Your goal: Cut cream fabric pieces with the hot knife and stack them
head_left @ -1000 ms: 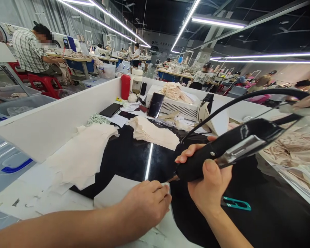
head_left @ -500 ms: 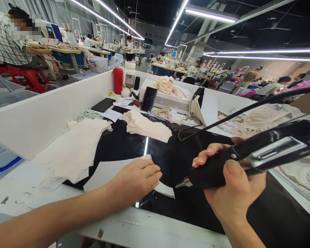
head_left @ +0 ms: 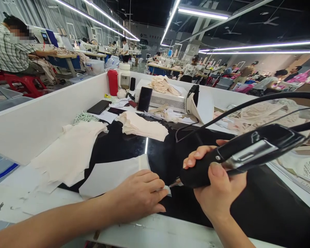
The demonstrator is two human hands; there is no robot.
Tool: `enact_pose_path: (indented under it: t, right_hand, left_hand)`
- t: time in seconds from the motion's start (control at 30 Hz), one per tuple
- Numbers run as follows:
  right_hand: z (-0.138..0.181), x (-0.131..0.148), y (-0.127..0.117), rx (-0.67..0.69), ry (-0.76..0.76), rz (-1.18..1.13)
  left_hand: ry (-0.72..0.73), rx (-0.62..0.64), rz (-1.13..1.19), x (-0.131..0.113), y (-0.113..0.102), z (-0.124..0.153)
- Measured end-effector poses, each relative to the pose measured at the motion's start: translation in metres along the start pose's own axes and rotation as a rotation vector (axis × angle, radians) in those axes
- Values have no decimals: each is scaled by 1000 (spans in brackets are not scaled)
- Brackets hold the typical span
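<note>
My right hand (head_left: pixel 217 189) is wrapped around a black glue gun (head_left: pixel 237 151) with a metal lever and a cable at its back. Its pointed nozzle (head_left: pixel 176 182) reaches the right corner of a white flat piece (head_left: pixel 108 175) on the black work surface. A cream strip (head_left: pixel 144 162) runs along the right edge of that piece. My left hand (head_left: pixel 144 191) lies over the piece, fingers stretched out and pressing near the corner, hiding part of the edge. What is under the fingertips cannot be seen.
Cream fabric stacks lie at the left (head_left: pixel 72 151) and upper middle (head_left: pixel 142 125). Behind stand a phone (head_left: pixel 144 99), a white vented box (head_left: pixel 167 101) and a red bottle (head_left: pixel 113 82). A white wall (head_left: pixel 54 113) borders the table. The black cable (head_left: pixel 222 119) loops at the right.
My left hand has shifted down and spread its fingers, uncovering the cream strip. The nozzle has come left to the piece's corner with my right hand. The view has shifted slightly.
</note>
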State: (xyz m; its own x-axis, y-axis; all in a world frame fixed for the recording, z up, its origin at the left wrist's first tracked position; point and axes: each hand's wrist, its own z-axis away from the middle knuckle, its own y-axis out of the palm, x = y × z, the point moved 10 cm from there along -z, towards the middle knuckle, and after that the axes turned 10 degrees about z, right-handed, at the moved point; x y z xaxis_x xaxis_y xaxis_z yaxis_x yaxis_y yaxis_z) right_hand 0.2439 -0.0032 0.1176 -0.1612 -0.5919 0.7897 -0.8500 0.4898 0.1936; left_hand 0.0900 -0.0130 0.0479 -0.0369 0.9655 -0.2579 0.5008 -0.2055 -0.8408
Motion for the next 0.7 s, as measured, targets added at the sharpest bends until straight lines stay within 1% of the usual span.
enact_pose_path:
  t: [0.17,0.27,0.47,0.7]
  right_hand:
    - [1,0,-1,5,-1,6]
    - [1,0,-1,5,-4,2]
    - [0,-2,0,19,-6,-17]
    - [-1,-2,-1,10,-2,-14]
  left_hand:
    - [-77,-1,16,7,4,3]
    - [-102,-2,12,8,3,5]
    - [-108,3,12,8,-1,5]
    - [-108,5,33,11,2,5]
